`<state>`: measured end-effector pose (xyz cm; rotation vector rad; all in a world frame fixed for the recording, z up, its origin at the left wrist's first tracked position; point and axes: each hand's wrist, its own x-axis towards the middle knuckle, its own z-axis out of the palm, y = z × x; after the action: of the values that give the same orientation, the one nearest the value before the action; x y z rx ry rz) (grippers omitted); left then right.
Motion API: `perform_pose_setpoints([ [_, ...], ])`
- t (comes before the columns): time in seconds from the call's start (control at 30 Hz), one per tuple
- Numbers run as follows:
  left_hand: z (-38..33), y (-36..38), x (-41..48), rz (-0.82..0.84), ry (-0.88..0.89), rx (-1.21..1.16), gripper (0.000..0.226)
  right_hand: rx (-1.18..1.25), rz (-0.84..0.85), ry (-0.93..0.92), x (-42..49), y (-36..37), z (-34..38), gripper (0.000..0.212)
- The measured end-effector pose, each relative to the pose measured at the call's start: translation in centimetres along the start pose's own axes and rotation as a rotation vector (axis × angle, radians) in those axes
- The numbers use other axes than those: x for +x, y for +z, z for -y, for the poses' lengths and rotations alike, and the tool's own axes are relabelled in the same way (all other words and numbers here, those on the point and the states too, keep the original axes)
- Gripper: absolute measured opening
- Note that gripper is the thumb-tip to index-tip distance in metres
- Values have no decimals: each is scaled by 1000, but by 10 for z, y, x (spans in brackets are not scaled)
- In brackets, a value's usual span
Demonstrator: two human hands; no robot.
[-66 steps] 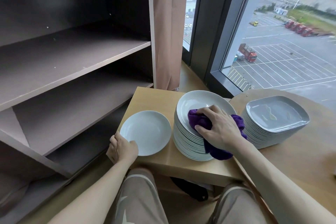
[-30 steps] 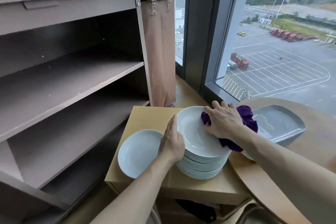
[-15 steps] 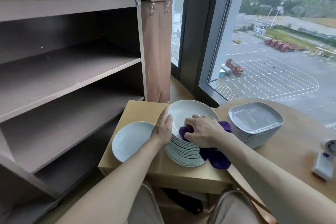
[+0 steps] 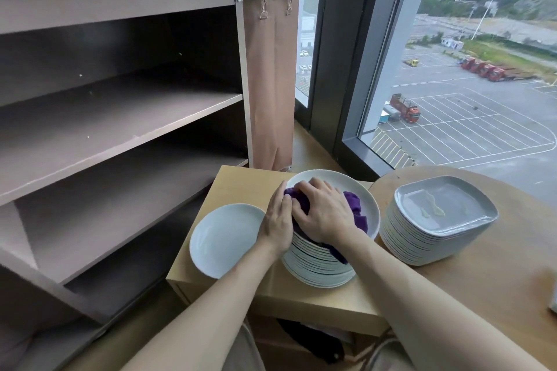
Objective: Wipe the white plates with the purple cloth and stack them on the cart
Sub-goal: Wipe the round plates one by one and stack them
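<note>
Right hand (image 4: 324, 214): bunched over the cloth (image 4: 354, 205), clutching it and pressing it into the top plate (image 4: 333, 178).
Left hand (image 4: 277, 223): laid flat against the left rim of that plate, steadying it; nothing clasped.
Stack (image 4: 319, 269): tall, on the small table (image 4: 241, 187), close to the front edge.
Single plate (image 4: 224, 238): just beside the stack on the left, close to the table's front-left corner, partly under the left forearm.
Cart (image 4: 120, 117): to the left, no plates seen on its shelves; stacking judged not yet begun.
Risk, stack: sideways wiping force on so tall a pile; likely to slide the upper plates or lean the pile toward the front edge if the left hand lets go.
Risk, single plate: could be nudged off the corner by the left wrist or forearm on withdrawal.
Risk, cloth: tail draped down the front of the stack; could catch under a rim and drag a second plate along at lift-off.
Risk, lift: smooth glazed rim, poor hold for one hand; slip judged possible on the way to the cart.
Grey plates (image 4: 437, 214): separate pile near the right arm; within reach of an elbow swing.
</note>
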<state>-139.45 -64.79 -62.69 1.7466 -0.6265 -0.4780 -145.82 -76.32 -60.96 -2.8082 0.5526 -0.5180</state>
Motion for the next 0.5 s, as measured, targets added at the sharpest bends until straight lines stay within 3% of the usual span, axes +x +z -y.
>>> perform_pose_setpoints([
  [0.17, 9, -1, 1, 7, 83, 122, 48, -158, -94, 46, 17, 5, -20, 36],
  [0.27, 14, -2, 4, 29, 61, 235, 63, -345, -40, 76, 24, -6, -36, 39],
  [0.37, 12, 3, 4, -6, 53, 202, 65, -496, 32, 120, 15, -25, -57, 40],
  [0.5, 12, 7, 3, -33, 50, 179, 64, -488, 130, 176, -11, -45, -63, 42],
])
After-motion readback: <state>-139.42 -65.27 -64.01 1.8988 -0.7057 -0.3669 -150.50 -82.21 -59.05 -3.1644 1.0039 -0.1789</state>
